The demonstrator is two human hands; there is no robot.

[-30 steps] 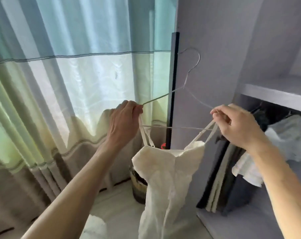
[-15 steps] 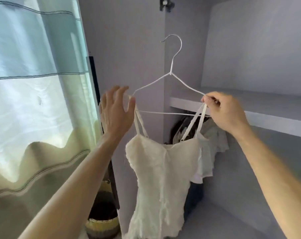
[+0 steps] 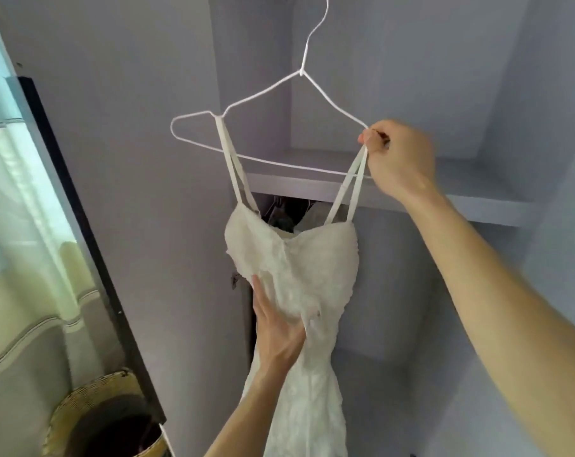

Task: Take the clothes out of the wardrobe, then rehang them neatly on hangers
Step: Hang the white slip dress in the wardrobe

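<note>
right hand (image 3: pixel 396 156): pinching the right tip of the hanger (image 3: pixel 301 73) and the strap there, fingers curled tight
left hand (image 3: pixel 276 331): flat, fingers straight, pressed against the dress (image 3: pixel 299 258) below the bust
dress: white, hangs by both straps, left one sits in the notch
hanger: white wire, up in front of the wardrobe shelf (image 3: pixel 477 199)
off to the side: woven basket (image 3: pixel 91 400) by the curtain (image 3: pixel 22 225)

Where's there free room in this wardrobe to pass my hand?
The shelf beside the right hand, which pinches the hanger, is bare; so is the space under it right of the dress. Behind the dress, hung clothes crowd.
</note>
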